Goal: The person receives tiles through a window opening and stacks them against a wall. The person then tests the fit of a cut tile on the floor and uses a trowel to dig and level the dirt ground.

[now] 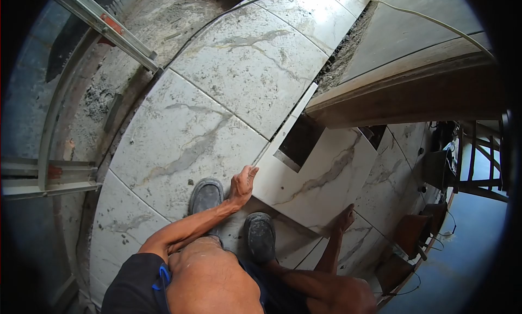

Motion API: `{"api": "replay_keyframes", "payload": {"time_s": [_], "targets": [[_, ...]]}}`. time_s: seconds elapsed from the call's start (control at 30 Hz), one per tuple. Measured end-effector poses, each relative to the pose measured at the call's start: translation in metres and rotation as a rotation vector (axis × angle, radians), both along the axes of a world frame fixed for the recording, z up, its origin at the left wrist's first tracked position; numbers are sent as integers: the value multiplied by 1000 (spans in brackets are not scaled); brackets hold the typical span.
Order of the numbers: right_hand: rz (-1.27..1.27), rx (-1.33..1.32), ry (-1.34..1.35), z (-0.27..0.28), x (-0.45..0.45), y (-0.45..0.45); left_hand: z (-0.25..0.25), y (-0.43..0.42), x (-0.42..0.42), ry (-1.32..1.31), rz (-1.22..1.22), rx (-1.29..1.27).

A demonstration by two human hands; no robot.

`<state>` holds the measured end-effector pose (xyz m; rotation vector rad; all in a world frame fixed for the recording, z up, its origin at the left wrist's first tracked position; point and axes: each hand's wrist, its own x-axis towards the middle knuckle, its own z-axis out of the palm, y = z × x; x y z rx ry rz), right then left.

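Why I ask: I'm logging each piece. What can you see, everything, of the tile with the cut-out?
The tile is pale, marble-look, with grey, tan-edged veining. A dark, roughly rectangular cut-out has a narrow strip alongside. It lies flattish beside the brown board, left hand and right hand by its near corners; whether seated can't be told.

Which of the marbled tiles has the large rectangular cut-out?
The tile between left hand and right hand, below the brown board; the tiles at upper left show none.
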<state>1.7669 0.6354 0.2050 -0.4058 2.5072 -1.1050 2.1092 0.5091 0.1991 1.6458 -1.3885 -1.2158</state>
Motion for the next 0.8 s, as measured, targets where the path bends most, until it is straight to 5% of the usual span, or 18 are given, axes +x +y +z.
{"api": "replay_keyframes", "payload": {"time_s": [0.8], "targets": [[15, 16, 45, 11, 20, 15, 13, 16, 15, 20, 0, 87]]}}
